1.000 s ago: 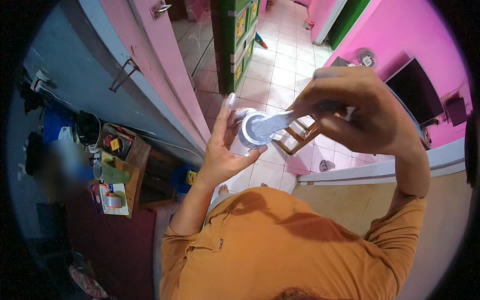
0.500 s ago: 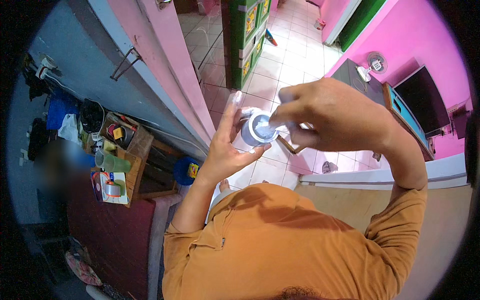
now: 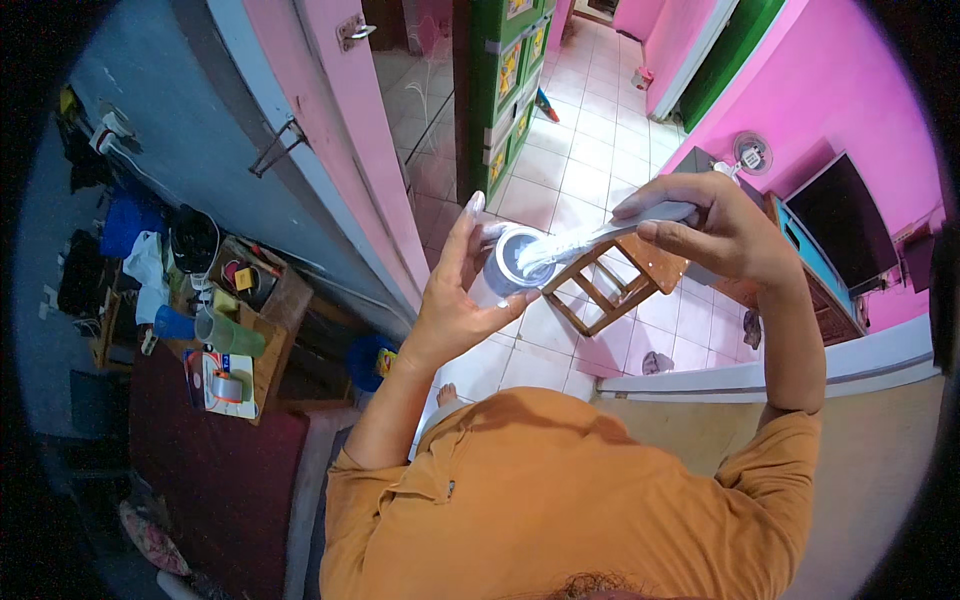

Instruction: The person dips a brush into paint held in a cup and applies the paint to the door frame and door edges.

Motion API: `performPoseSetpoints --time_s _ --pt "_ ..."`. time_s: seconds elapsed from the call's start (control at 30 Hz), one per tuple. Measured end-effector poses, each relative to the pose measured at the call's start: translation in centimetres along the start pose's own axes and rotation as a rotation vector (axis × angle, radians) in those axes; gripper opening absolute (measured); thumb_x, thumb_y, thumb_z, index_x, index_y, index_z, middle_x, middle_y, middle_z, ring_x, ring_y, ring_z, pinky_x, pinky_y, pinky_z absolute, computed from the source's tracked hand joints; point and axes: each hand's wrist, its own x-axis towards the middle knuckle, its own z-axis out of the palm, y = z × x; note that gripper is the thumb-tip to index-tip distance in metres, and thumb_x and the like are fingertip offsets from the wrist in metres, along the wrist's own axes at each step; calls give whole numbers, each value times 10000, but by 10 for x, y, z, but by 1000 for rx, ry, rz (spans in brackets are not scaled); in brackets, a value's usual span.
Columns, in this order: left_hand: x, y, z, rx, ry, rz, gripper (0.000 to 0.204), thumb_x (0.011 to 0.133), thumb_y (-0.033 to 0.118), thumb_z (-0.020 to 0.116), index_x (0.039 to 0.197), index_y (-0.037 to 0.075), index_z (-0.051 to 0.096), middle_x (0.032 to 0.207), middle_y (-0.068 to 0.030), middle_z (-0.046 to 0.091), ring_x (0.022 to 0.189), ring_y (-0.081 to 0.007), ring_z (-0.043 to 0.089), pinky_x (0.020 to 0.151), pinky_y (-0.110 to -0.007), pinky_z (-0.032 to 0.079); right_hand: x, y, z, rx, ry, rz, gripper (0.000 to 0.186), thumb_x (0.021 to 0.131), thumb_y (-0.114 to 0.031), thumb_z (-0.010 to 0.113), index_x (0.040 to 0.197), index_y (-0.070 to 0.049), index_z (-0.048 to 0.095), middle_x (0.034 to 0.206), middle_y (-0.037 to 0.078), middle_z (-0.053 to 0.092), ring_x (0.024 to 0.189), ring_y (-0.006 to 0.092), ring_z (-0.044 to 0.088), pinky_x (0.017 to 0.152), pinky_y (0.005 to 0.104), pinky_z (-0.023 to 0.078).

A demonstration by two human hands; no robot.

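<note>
While left hand (image 3: pixel 455 285) holds small round tub (image 3: pixel 496 280) clamped between thumb and fingers (image 3: pixel 462 228), I note right hand (image 3: pixel 720 228), apart from left, pinching white-coated tool (image 3: pixel 603 235), tip at tub mouth; depth I cannot tell. Tub held in air above tiled floor (image 3: pixel 548 365), wooden stool (image 3: pixel 650 262) beyond. Judged risks: smeared fingertips (image 3: pixel 476 202) could let tub slip; tool pressed hard on rim could tip it; overloaded paste (image 3: pixel 535 257) could drip.
</note>
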Motion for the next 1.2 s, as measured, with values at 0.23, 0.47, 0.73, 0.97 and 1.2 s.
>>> performPoseSetpoints --time_s 0.23,0.47,0.73,0.97,1.2 --pt "6 5 0 3 -1 29 1014 753 33 805 1535 -14 160 1300 -178 525 1238 -254 526 1091 -371 375 -7 -2 -2 148 67 232 283 978 -244 615 1030 24 689 702 -4 585 599 57 503 548 224 408" --pt "8 15 -2 -1 5 27 1041 734 -58 781 1563 52 162 1356 -162 508 1273 -245 511 1113 -384 367 -8 21 13 501 254 375 275 980 -247 601 964 17 677 643 -26 540 533 41 430 467 223 323" --pt "12 23 -3 -25 37 57 1026 749 45 819 1539 -18 166 1303 -168 521 1230 -232 521 1089 -349 370 -7 39 26 834 336 418 252 983 -256 541 881 -35 605 605 39 571 455 88 435 415 231 317" --pt "20 24 -11 -37 59 91 1021 755 22 812 1550 4 171 1303 -161 522 1218 -219 525 1083 -346 373 5 31 18 913 411 173 241 972 -188 525 979 32 623 623 56 553 485 95 452 423 224 334" --pt "14 29 -19 -82 23 107 1029 760 -24 796 1561 39 152 1378 -142 497 1297 -235 494 1131 -377 362 19 -3 -18 806 539 -44 237 977 -191 530 812 -32 588 603 38 534 478 114 451 437 253 334"
